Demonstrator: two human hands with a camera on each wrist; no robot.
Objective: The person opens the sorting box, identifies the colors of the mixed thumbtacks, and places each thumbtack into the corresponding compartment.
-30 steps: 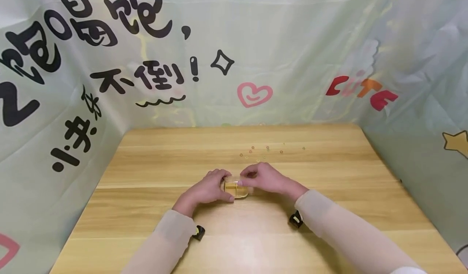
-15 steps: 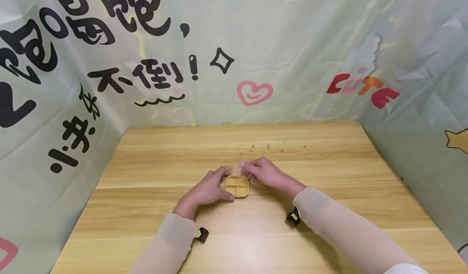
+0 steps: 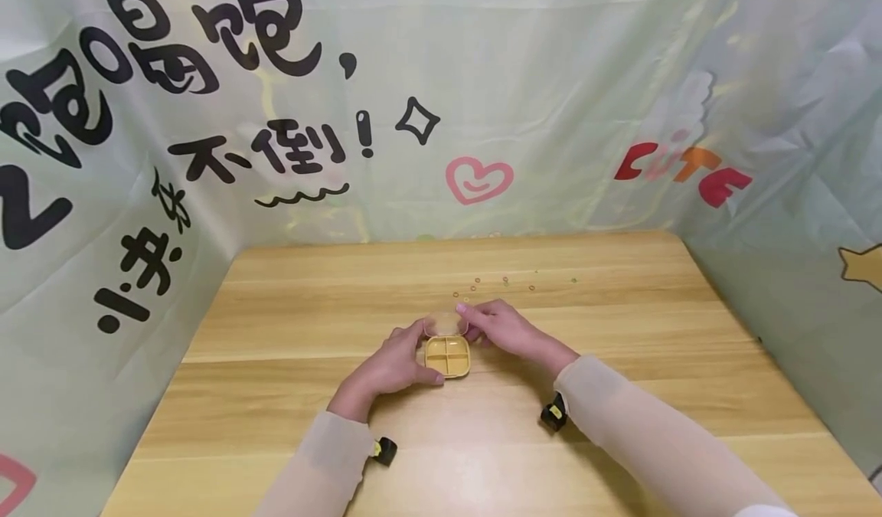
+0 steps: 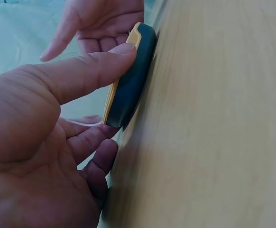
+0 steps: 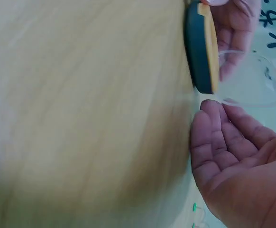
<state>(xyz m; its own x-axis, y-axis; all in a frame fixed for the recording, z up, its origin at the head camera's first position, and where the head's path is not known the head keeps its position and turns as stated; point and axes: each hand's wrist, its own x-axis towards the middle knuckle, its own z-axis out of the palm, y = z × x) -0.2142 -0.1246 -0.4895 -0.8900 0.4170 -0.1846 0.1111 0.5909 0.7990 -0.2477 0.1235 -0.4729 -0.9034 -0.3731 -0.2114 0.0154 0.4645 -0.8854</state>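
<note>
A small pill box (image 3: 448, 356) with a yellow inside of several compartments and a dark teal outer shell (image 4: 137, 78) sits on the wooden table. Its clear lid (image 5: 252, 78) stands raised at the far side. My left hand (image 3: 389, 360) holds the box from the left, thumb on the near rim and fingers around the side. Beside the lid's right edge is my right hand (image 3: 506, 329), its thumb straight at the lid's upper corner and its other fingers loosely bent. Whether the thumb presses the lid is hard to tell.
Several tiny coloured rings (image 3: 505, 279) lie scattered on the table (image 3: 289, 295) beyond the hands. Printed cloth (image 3: 551, 80) hangs behind and along both sides of the table.
The lid has swung up and away from the box, uncovering the compartments. My right hand has moved from over the box's right side to beside the lid; the left hand stays put.
</note>
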